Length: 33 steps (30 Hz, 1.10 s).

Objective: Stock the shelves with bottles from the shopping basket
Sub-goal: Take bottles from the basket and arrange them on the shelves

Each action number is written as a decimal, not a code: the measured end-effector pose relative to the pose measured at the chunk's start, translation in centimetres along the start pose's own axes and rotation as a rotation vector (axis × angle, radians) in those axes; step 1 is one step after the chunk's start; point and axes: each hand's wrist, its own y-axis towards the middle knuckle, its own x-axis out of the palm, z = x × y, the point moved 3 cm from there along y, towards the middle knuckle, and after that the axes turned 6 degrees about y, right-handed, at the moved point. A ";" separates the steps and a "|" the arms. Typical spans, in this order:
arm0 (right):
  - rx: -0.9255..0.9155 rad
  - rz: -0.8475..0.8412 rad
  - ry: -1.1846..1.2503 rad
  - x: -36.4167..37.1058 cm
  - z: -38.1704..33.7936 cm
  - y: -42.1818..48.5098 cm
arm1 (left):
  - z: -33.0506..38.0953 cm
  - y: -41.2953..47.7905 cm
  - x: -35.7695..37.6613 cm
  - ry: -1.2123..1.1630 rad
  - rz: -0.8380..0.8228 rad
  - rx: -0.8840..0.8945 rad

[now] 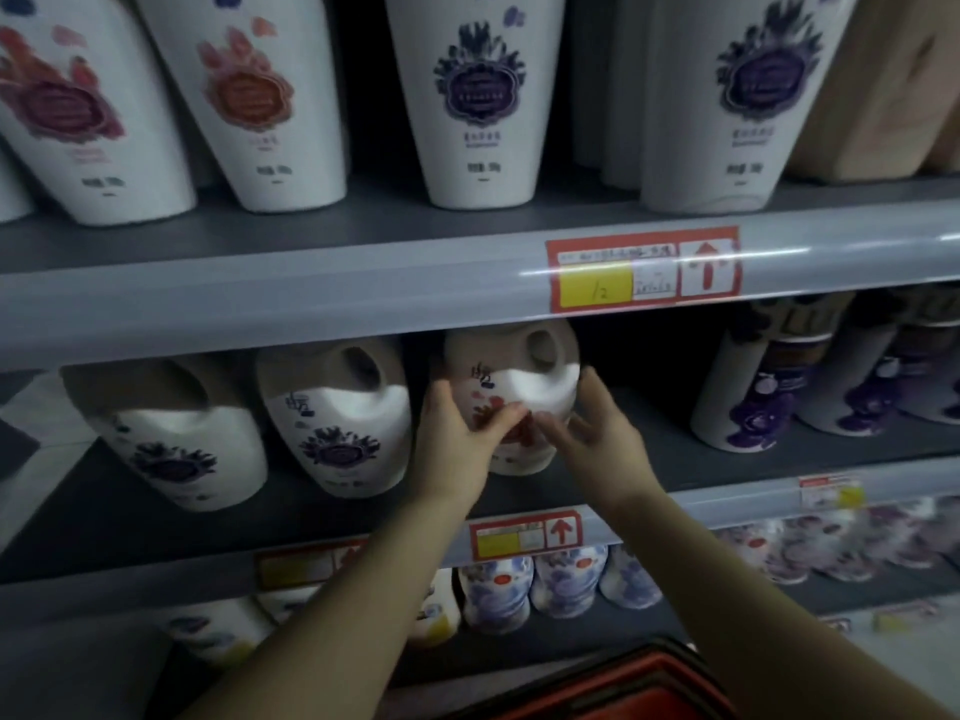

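Observation:
A white jug-shaped bottle with a beige handle top and a red flower label [511,376] stands on the middle shelf [727,459]. My left hand [457,439] wraps its left side and front. My right hand [597,433] touches its right side, fingers curled on the label. Both hands hold this bottle. To its left stand two like bottles with purple labels [337,428] [182,449]. The red shopping basket [623,688] shows at the bottom edge, partly behind my right forearm; its contents are hidden.
Tall white bottles with red and purple labels [478,96] fill the top shelf. Purple-labelled cylinders [763,397] stand at the right of the middle shelf, with a gap between them and the held bottle. Blue-patterned pouches [535,584] line the lower shelf. Red price tags [644,267] sit on shelf rails.

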 end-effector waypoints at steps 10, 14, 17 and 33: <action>0.013 -0.101 0.054 0.2 0.9 1.7 | 0.1 0.3 -0.5 0.007 0.104 -0.062; 0.051 -0.152 0.123 0.4 1.7 2.3 | 0.5 -0.2 -0.3 0.068 0.165 -0.055; 0.074 -0.177 0.099 0.5 1.1 1.6 | 0.8 -0.4 -0.4 0.127 0.154 -0.075; -0.090 -0.183 0.090 -6.7 -9.5 -5.6 | 11.4 -7.4 -2.0 0.070 -0.036 0.033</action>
